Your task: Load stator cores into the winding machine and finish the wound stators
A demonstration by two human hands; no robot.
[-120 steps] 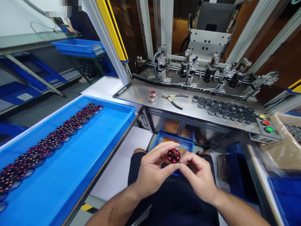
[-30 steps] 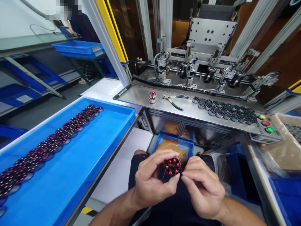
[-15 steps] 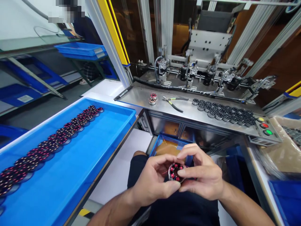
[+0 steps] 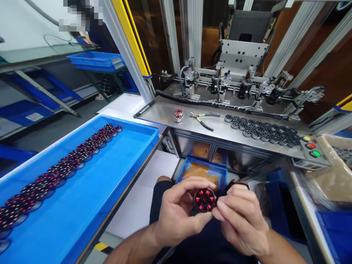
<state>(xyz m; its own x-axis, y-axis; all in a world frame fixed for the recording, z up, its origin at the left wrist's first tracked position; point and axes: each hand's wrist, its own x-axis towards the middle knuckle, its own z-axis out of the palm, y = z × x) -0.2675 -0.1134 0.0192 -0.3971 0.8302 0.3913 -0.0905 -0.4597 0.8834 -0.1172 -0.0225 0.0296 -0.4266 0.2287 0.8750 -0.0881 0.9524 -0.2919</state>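
Note:
A round motor stator [image 4: 198, 200] with red wire windings and a dark rim is held up over my lap. My left hand [image 4: 176, 209] grips it by the edge, fingers over the top and thumb below, its ring face turned toward me. My right hand [image 4: 243, 218] is closed in a pinch against the stator's right edge. Whatever sits between those fingertips is too small and hidden to make out. On the metal ledge ahead are two wound stators [image 4: 178, 118] and a pair of cutting pliers [image 4: 205, 121] with green-and-black handles.
To the left, a blue tray [image 4: 129, 161] carries a long row of wound stators [image 4: 66, 167]. Dark unwound cores [image 4: 264, 130] cover the ledge's right part, beside a button box [image 4: 310, 148]. A machine [image 4: 244, 88] stands behind. A person [image 4: 101, 36] sits far left.
My right hand has drawn back from the stator's face to a pinch at its right edge. The stator's open face shows more fully now. My left hand keeps its hold.

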